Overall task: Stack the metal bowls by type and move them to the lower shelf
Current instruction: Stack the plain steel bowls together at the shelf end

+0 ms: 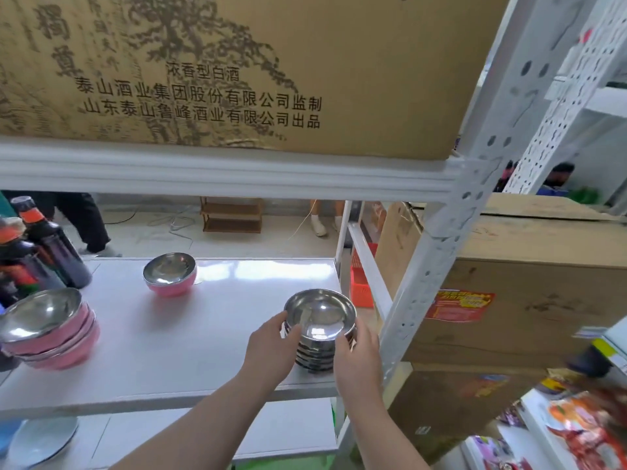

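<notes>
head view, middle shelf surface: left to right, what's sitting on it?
Dark sauce bottles → stack of pink bowls → single pink bowl → stack of plain steel bowls, held between left hand and right hand.

Non-task items I see on and around the racking

Printed cardboard carton [237, 72] up top; dark sauce bottles [51, 245] far left; blue plate [40, 439] below; brown boxes [529, 293] right.

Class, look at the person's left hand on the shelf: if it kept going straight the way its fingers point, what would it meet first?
The left hand points up and to the right, and its fingers already touch the stack of steel bowls, so it would meet that stack first. The right hand holds the stack's other side.
</notes>
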